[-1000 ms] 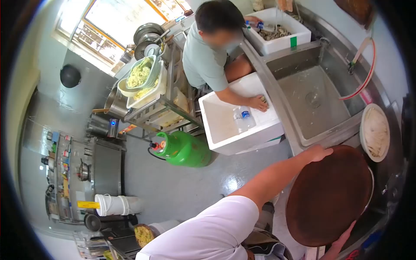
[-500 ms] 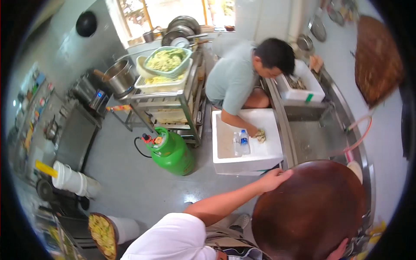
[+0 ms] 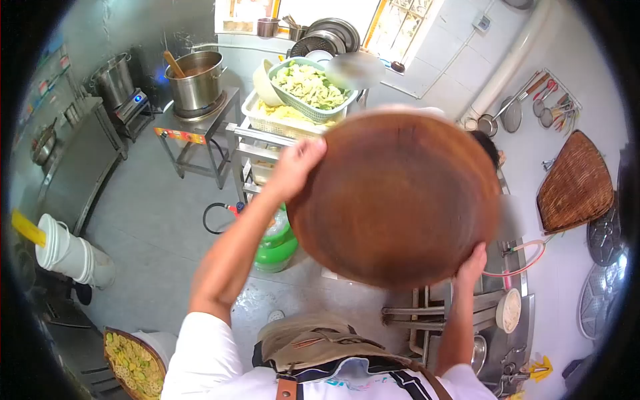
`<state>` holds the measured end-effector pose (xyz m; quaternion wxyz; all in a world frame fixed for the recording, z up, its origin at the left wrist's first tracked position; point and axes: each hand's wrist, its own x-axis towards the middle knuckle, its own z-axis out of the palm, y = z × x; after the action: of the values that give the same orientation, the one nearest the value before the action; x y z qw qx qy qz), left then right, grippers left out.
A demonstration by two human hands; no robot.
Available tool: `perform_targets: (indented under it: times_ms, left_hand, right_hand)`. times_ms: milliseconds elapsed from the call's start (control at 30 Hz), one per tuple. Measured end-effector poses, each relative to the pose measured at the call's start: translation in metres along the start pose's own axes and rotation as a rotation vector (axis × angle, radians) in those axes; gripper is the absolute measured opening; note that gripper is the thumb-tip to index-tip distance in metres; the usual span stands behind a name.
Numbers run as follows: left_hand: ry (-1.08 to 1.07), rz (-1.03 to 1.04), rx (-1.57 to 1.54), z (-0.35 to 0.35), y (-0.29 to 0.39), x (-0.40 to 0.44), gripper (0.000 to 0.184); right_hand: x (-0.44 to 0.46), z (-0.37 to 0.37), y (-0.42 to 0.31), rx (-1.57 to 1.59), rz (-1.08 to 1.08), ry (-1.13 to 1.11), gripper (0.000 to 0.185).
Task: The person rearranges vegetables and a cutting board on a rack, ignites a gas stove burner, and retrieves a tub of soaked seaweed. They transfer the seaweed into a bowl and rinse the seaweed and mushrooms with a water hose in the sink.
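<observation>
A large round brown tray [image 3: 397, 200], wooden in look, is held up in front of me and tilted. My left hand [image 3: 298, 167] grips its left rim, thumb on the face toward me and the other fingers behind the edge. At the lower right rim my right hand [image 3: 471, 263] is closed on the same tray. Behind it, the co-worker is almost wholly hidden; only some dark hair [image 3: 487, 147] shows. The white foam box and most of the sink are covered by the tray as well.
A rack holds a basket of chopped greens [image 3: 313, 85]. Left of it, a steel pot [image 3: 195, 80] stands on a burner. The green gas cylinder [image 3: 275, 250] is on the floor below the tray. White buckets [image 3: 73, 253] and a tray of sliced vegetables [image 3: 133, 367] are at left.
The brown tray has risen from low right up to the middle of the view, still in both hands. My view has shifted, and the tray now hides the co-worker and foam box.
</observation>
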<state>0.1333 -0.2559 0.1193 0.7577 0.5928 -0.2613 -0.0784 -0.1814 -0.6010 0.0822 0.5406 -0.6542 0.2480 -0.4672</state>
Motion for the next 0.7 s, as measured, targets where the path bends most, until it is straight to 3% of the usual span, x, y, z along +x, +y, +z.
perform_targets:
  times_ms: [167, 333, 467, 533, 633, 700]
  left_hand:
    - [0.21, 0.397, 0.266, -0.071, 0.042, 0.113, 0.059]
    - [0.387, 0.574, 0.265, -0.139, -0.002, 0.203, 0.066]
    - [0.404, 0.51, 0.317, -0.175, -0.033, 0.238, 0.064]
    - [0.431, 0.497, 0.357, -0.185, -0.045, 0.245, 0.063]
    - [0.448, 0.514, 0.301, -0.204, -0.054, 0.265, 0.066]
    - [0.397, 0.481, 0.237, -0.218, -0.063, 0.275, 0.074]
  right_hand:
    - [0.114, 0.155, 0.003, 0.145, -0.286, -0.06, 0.071]
    - [0.186, 0.298, 0.041, 0.391, -0.437, -0.266, 0.073]
    - [0.225, 0.372, 0.121, 0.296, -0.29, -0.137, 0.074]
    - [0.212, 0.396, 0.124, 0.337, -0.277, -0.163, 0.072]
    - [0.208, 0.414, 0.118, 0.356, -0.102, -0.079, 0.081]
    - [0.207, 0.424, 0.124, 0.372, -0.105, -0.12, 0.09]
